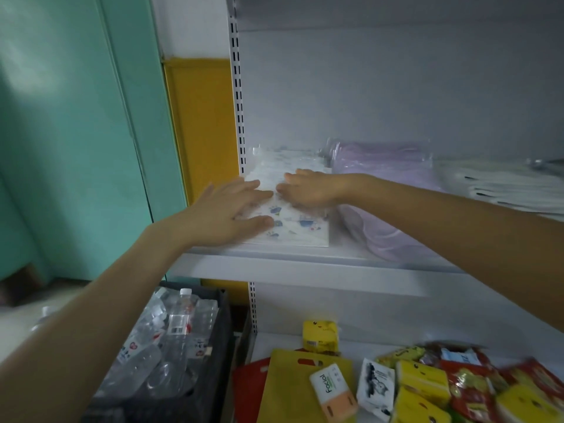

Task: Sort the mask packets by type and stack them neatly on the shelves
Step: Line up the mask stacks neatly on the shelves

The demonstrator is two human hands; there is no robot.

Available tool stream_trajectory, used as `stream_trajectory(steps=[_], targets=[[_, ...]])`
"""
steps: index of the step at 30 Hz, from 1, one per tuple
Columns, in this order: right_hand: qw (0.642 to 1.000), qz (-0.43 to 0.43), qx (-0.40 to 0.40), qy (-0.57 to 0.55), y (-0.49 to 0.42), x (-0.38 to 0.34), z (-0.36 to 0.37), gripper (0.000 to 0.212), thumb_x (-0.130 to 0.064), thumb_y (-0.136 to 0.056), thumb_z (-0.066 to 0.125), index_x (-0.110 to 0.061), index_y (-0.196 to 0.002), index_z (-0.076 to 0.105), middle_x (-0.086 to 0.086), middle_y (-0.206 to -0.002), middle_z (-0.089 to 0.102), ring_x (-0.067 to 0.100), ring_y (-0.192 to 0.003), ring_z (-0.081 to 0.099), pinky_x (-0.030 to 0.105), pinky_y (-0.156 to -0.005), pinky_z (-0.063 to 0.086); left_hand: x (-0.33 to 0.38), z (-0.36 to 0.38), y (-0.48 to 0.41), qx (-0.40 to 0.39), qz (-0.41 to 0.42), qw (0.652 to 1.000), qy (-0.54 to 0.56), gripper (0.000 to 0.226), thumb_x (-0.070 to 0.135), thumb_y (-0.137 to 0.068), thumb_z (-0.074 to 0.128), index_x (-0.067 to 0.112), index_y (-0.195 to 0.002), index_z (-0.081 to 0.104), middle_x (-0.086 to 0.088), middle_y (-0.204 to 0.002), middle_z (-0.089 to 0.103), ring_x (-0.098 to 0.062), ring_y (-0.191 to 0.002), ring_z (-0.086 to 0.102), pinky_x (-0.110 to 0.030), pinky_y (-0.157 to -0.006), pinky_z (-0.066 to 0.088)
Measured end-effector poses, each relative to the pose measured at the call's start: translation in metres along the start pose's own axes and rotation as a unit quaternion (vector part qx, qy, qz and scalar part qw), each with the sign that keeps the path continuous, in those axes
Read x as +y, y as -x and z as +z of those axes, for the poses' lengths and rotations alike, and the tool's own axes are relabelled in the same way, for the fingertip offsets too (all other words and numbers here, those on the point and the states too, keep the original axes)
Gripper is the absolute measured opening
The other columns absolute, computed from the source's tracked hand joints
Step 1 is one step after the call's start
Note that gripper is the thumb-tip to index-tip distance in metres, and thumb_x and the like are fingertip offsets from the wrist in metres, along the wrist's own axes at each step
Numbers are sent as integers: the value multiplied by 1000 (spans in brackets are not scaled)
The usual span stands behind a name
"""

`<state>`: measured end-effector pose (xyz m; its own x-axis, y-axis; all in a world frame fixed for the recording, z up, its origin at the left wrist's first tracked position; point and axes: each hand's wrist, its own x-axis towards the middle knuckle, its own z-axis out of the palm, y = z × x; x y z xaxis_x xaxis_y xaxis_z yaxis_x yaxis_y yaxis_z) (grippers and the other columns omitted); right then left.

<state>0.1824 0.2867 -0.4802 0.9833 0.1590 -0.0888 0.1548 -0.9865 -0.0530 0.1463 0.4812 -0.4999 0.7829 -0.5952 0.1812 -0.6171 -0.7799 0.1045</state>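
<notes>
Flat under both hands (232, 209) (308, 187), printed mask packets (293, 224), shelf (305, 264).

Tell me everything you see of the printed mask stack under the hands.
The printed mask stack is a pile of white packets with small blue and purple figures, in clear glossy wrap. It lies flat at the left end of the shelf, its front edge near the lip. The left hand rests flat on its left side; the right hand presses on its top. Purple packets lie close on its right.
</notes>
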Motion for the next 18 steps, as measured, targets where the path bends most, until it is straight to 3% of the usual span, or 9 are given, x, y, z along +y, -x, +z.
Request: stream_trajectory(steps=[2, 4, 7, 10, 13, 18], targets=[[999, 0, -16, -32, 6, -3, 2, 47, -40, -102, 16, -14, -135, 36, 18, -147, 27, 33, -138, 23, 37, -110, 21, 9, 8, 7, -7, 6, 1000, -1, 95, 85, -66, 6, 38, -148, 16, 5, -158, 8, -13, -146, 3, -48, -118, 3], [997, -24, -13, -68, 12, 1, -2, 49, -31, -103, 19, -8, -146, 22, 10, -155, 16, 28, -144, 11, 37, -117, 9, 15, 16, 12, -13, -1, 1000, -4, 90, 77, -72, 10, 32, -149, 14, 3, -159, 6, -13, -145, 4, -42, -118, 5], [991, -47, 53, -117, 25, 18, -25, 53, -35, -103, 21, -13, -150, 11, -1, -158, 4, 13, -145, 2, 30, -118, -1, 21, 13, 12, -1, -15, 1000, 18, 84, 69, -77, 14, 28, -150, 15, 5, -159, 3, -11, -145, 2, -39, -119, 3], [994, -19, 70, -86, 33, 40, -31, 54, -35, -102, 26, -15, -150, 12, 0, -158, 4, 15, -146, 2, 32, -118, 0, 32, 12, -1, 23, -10, 999, 23, 69, 64, -92, 19, 29, -150, 9, 8, -159, 0, -11, -146, -1, -40, -118, 1], [998, 32, 52, -5, 32, 61, -2, 51, -36, -101, 20, -14, -147, 22, 11, -157, 14, 28, -144, 13, 43, -117, 10, 44, 20, -13, 10, -7, 1000, 16, 57, 52, -97, 22, 36, -150, 6, 11, -159, -4, -10, -145, -5, -41, -117, -5], [995, 46, 78, -39, 33, 69, 26, 49, -41, -101, 19, -21, -145, 25, 7, -154, 21, 30, -141, 19, 47, -114, 16, 52, 22, -15, -26, 4, 999, 23, 50, 51, -98, 26, 44, -146, 14, 14, -158, 3, -9, -145, -3, -41, -116, -7]])
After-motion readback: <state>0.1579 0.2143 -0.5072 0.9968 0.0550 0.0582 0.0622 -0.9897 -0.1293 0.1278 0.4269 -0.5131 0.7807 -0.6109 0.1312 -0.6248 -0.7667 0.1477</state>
